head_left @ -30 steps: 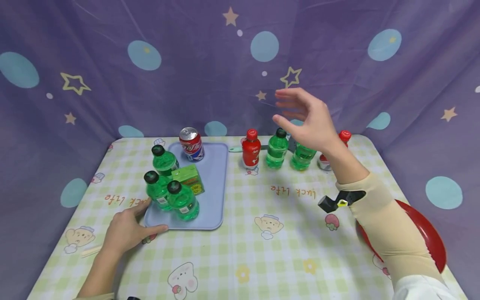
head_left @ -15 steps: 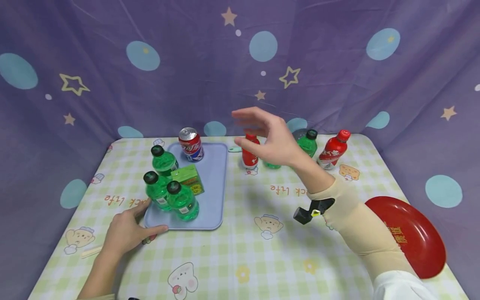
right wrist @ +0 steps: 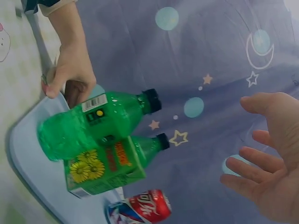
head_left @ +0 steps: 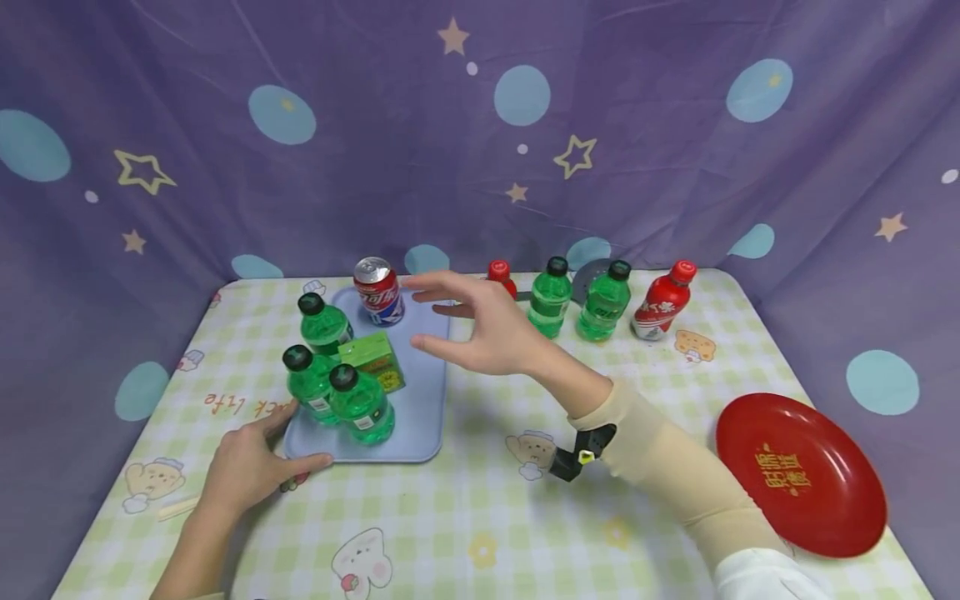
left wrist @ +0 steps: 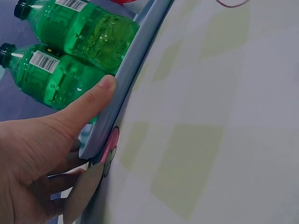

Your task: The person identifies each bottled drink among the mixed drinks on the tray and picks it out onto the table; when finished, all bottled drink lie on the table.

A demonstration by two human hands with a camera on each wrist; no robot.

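Observation:
My left hand [head_left: 251, 462] holds the near-left corner of a light blue tray [head_left: 420, 417], its thumb along the rim in the left wrist view. On the tray stand three green bottles with black caps, including the front bottle [head_left: 363, 407], beside a green drink carton [head_left: 372, 360]. A red and blue soda can [head_left: 378, 293] is at the tray's back. My right hand [head_left: 491, 325] hangs in the air over the tray's right edge, fingers spread apart from the thumb, holding nothing. In the right wrist view, the can [right wrist: 142, 207] lies beyond its fingers.
Right of the tray stand a red bottle [head_left: 500, 275], partly hidden by my right hand, two green bottles [head_left: 550, 304], and a tilted red bottle [head_left: 663, 302]. A dark grey pan [head_left: 588, 279] lies behind them. A red plate [head_left: 825, 475] is at the right.
My right hand has moved left and down, from above the back-right bottles to the tray's right edge near the can. The left hand has stayed at the tray corner.

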